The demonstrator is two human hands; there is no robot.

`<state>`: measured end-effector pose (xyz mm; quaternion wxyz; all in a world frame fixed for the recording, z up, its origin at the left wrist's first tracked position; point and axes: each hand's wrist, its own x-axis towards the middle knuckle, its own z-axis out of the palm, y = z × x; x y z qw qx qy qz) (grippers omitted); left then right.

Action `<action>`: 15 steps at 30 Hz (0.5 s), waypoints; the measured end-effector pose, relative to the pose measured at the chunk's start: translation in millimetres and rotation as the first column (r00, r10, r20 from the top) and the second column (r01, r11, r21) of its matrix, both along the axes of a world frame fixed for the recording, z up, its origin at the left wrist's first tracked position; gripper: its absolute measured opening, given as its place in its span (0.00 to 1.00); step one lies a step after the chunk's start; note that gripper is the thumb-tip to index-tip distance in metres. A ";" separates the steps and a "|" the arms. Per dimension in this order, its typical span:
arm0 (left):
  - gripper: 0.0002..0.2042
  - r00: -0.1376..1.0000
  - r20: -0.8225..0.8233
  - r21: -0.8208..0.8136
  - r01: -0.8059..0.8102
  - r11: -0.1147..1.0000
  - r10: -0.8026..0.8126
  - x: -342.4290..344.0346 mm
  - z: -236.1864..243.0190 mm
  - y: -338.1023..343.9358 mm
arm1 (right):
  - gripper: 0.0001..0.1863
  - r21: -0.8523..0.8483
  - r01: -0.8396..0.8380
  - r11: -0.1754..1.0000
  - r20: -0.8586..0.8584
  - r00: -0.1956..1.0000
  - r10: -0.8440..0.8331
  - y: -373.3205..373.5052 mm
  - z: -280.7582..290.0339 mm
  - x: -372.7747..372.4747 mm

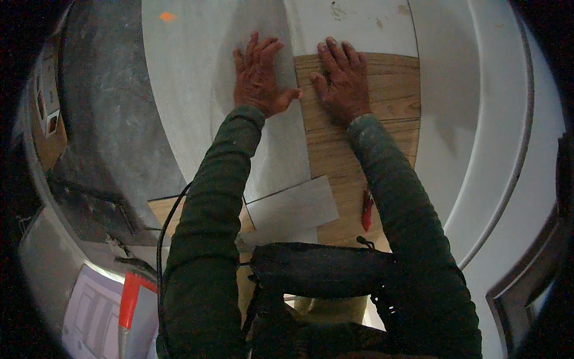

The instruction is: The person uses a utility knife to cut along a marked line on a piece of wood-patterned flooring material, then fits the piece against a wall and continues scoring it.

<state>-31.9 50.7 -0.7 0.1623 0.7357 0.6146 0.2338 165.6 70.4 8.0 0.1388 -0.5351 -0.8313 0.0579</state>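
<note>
Head view: left hand point(258, 78) lies flat, fingers spread, palm down on a pale grey rectangular floor plank point(215, 90); right hand point(342, 81) is likewise flat and splayed on a wood-grain brown vinyl plank point(365, 137) just beside it, the two boards meeting at a seam between the thumbs. Neither hand grips anything. The planks look thin, stiff yet slightly bendy, light, smooth-faced; best taken by the long edges. A red-handled tool point(366, 210) lies near the right forearm, with a loose grey offcut point(293, 209) beside it.
</note>
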 end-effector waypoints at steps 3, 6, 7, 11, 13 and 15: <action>0.50 1.000 0.007 -0.028 0.007 1.000 -0.007 -2.4 2.0 -2.2 | 0.30 -0.040 -0.026 0.999 -0.022 0.999 0.025 -1.3 1.4 -1.5; 0.50 0.998 -0.057 -0.081 0.019 0.997 -0.024 4.0 5.6 0.7 | 0.30 -0.059 -0.019 0.998 0.009 1.000 0.019 1.3 2.1 4.8; 0.48 0.998 -0.035 -0.106 0.044 0.993 -0.048 3.7 5.7 -0.8 | 0.30 -0.080 -0.019 0.997 -0.004 1.000 0.019 0.6 2.7 5.5; 0.38 0.994 0.106 -0.041 0.013 0.999 -0.009 -2.4 -0.1 -2.6 | 0.31 -0.137 -0.007 0.991 -0.076 0.997 -0.003 3.3 2.2 1.5; 0.35 0.969 0.237 0.024 -0.075 0.997 0.067 -7.2 -8.1 -3.8 | 0.31 -0.070 -0.005 0.998 -0.117 0.993 -0.003 6.3 4.3 -14.4; 0.33 0.920 0.371 0.070 -0.161 0.984 0.124 -4.9 -15.7 -6.8 | 0.31 -0.010 0.011 1.000 -0.151 0.988 -0.012 8.8 14.7 -34.7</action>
